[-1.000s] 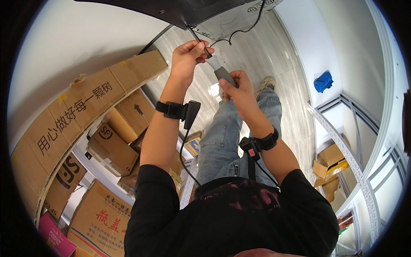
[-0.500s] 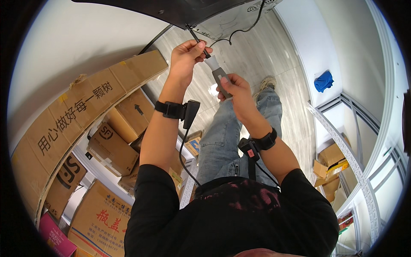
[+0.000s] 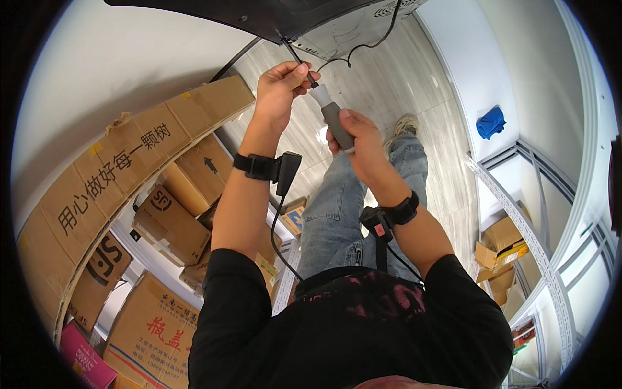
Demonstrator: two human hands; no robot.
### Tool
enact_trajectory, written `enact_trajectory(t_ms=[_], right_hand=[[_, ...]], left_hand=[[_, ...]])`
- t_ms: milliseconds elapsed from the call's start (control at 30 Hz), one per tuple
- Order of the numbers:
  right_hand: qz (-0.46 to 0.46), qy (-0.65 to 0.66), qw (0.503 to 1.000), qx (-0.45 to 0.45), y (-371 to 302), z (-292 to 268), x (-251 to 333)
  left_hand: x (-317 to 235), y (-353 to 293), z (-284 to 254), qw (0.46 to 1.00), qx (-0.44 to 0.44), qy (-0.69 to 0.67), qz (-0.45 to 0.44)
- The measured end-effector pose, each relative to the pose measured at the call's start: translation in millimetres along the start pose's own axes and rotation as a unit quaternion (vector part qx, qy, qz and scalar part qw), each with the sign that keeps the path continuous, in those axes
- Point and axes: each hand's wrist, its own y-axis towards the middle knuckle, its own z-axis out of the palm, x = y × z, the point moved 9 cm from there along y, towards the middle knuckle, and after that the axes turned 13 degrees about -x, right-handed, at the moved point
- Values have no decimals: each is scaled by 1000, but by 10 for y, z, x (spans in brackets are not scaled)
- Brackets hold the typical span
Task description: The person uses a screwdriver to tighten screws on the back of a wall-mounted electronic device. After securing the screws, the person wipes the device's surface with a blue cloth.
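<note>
1. One screwdriver [image 3: 333,117], grey-handled with a dark shaft, lies near twelve o'clock, its shaft pointing toward eleven and meeting the edge of one black machine [image 3: 278,16]; whether the tip is seated cannot be told.
2. Two hands are on it. The left hand [image 3: 277,91] pinches the shaft between thumb and forefinger, the other fingers partly hidden.
3. The right hand [image 3: 358,141] is wrapped around the handle, thumb along its side, nearer one o'clock.
4. Both elbows are bent: the left forearm rises toward half past twelve, the right slants toward eleven.
5. Two black wrist straps [image 3: 256,166], one per arm, each carry a small dark device.
6. One black cord [image 3: 350,59] curls below the machine, just right of the left hand.
7. One blue bundle [image 3: 490,122] sits at two o'clock.
8. At least four brown boxes [image 3: 170,223] stand between eight and ten o'clock, with one pink box [image 3: 84,356] at eight.
</note>
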Motion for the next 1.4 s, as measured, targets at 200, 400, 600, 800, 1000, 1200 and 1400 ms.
enact_trajectory(t_ms=[200,400,600,800,1000,1200,1400], right_hand=[[62,3,997,47,-54,16,96],[-35,-98,995,8,-5,-62,109],[-45,-110,993,23,-29,-79,135],[-156,-251,955,-27,-82,-222,162],[-115,-145,983,-16,-177,-416,41],[-95,-170,979,-57,-141,-752,188],[-135,-167,973,-83,-217,-1340,454]], left_hand=[[-24,-27,23,1000,6,-24,-5],[-91,-48,67,999,13,-44,9],[-203,28,26,997,0,-71,37],[-205,28,70,996,1,-79,50],[-173,-68,202,994,-19,-104,41],[116,-153,357,994,-8,-109,-18],[410,-267,667,992,-10,-116,-52]])
